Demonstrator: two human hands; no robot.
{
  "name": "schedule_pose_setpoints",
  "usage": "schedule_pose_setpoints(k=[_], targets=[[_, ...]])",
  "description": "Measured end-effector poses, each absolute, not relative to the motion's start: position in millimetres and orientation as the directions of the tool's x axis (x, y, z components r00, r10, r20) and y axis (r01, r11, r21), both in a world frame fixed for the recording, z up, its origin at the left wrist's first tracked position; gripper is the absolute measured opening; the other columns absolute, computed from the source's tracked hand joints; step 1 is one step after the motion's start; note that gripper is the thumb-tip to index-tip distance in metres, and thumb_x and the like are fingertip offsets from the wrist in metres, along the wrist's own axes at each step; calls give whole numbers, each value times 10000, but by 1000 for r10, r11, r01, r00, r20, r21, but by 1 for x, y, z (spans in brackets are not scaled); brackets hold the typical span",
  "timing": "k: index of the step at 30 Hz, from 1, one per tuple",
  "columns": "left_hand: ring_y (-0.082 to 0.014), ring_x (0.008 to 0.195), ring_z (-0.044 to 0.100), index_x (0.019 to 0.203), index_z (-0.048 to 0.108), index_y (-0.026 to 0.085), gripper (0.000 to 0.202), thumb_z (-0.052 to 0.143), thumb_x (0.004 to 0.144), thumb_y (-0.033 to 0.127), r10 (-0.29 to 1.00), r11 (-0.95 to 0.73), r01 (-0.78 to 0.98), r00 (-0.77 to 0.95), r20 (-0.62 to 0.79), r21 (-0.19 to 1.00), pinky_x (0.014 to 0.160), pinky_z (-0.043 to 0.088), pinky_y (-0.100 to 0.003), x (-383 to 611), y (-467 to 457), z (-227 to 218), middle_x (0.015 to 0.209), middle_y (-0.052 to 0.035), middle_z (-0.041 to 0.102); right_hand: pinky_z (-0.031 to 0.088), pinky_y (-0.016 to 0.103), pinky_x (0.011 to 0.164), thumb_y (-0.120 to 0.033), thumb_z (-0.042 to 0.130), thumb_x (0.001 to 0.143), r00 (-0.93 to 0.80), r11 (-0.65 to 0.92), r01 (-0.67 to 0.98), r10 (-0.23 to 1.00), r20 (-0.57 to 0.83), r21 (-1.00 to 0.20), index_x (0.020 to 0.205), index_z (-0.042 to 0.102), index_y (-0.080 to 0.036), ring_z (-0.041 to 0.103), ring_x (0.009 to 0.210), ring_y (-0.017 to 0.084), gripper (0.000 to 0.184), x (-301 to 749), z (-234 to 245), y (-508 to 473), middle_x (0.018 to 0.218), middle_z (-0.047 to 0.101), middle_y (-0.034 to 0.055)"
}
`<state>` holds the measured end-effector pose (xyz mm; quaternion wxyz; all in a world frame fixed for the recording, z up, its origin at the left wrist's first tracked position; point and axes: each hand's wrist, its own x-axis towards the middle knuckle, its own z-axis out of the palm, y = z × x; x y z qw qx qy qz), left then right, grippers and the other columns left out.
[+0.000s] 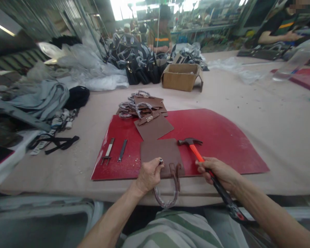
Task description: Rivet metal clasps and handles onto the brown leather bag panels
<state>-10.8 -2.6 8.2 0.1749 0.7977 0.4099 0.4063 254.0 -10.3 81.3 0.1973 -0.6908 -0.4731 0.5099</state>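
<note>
My left hand (149,175) is closed around a small metal punch (161,161), its round end showing above the fingers. It stands over a brown leather panel (158,148) that lies on a red board (209,137). A plastic-wrapped bag handle (167,203) is at the panel's near edge and hangs over the table edge. In my right hand (217,172) is a claw hammer (196,151) with an orange and black handle, its head over the board just right of the panel. How the punch's lower end meets the leather is hidden by my left hand.
Two forked metal tools, a wider one (107,151) and a narrower one (122,151), lie at the board's left. Brown panels with wrapped handles (147,106) are piled behind. Farther back are a cardboard box (181,77), black handbags (139,65) and two people at work.
</note>
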Motion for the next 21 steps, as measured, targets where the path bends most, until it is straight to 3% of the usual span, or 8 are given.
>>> schedule_pose_setpoints(k=[3,5,8,10,13,15,19,21], targets=[[-166,705,715,997,594,188,121,479,961,181,772,-630,518,336,539,579,647,549,-246,-10,-4,4,814,-54,724,299,224,360,-476,454,888,37,-413,368,902,-431,-833,737,418,-243,333,372,82,279,243,102,-23,560,425,-69],[-168,703,719,996,600,187,122,484,958,184,761,-641,531,344,550,555,646,555,-248,-10,-5,2,807,-56,724,290,221,377,-541,438,925,81,-198,470,980,-181,-860,719,412,-247,368,375,88,360,236,119,-35,526,422,-71],[-167,706,722,987,602,183,121,486,954,175,754,-647,534,343,560,544,655,558,-245,-10,-5,2,802,-59,724,301,243,433,-455,417,983,-19,217,746,952,306,-629,744,443,-241,442,410,106,322,230,138,-52,521,478,-52],[-162,683,715,977,602,181,121,484,952,168,756,-644,532,334,562,550,638,550,-237,-10,-4,4,778,-53,718,274,266,446,-364,396,1003,-212,405,837,860,464,-367,758,456,-237,450,409,114,283,230,142,-60,525,500,-43],[-154,631,694,934,600,188,124,480,950,162,767,-631,538,326,553,559,587,524,-224,-11,-4,7,732,-39,700,201,299,438,-279,382,1007,-439,519,849,798,413,-101,738,436,-244,410,374,117,276,232,147,-65,499,474,-53],[-161,646,699,935,600,189,117,486,946,166,765,-634,540,333,552,553,598,526,-232,-11,-4,6,751,-46,706,187,299,435,-271,389,1008,-440,511,855,805,397,-88,741,413,-249,386,359,114,269,231,154,-66,491,459,-62],[-179,715,724,993,607,185,125,491,947,185,749,-654,540,364,553,530,658,548,-252,-13,-4,3,810,-66,729,240,275,450,-261,378,1013,-257,432,885,762,594,-172,791,427,-244,411,385,115,228,222,160,-68,533,497,-43],[-172,681,715,980,616,186,137,484,944,179,755,-647,548,366,544,530,633,538,-242,-13,-5,2,771,-57,719,215,284,442,-256,368,1014,-334,468,877,760,558,-112,774,432,-243,407,376,119,249,221,153,-71,511,489,-43]])
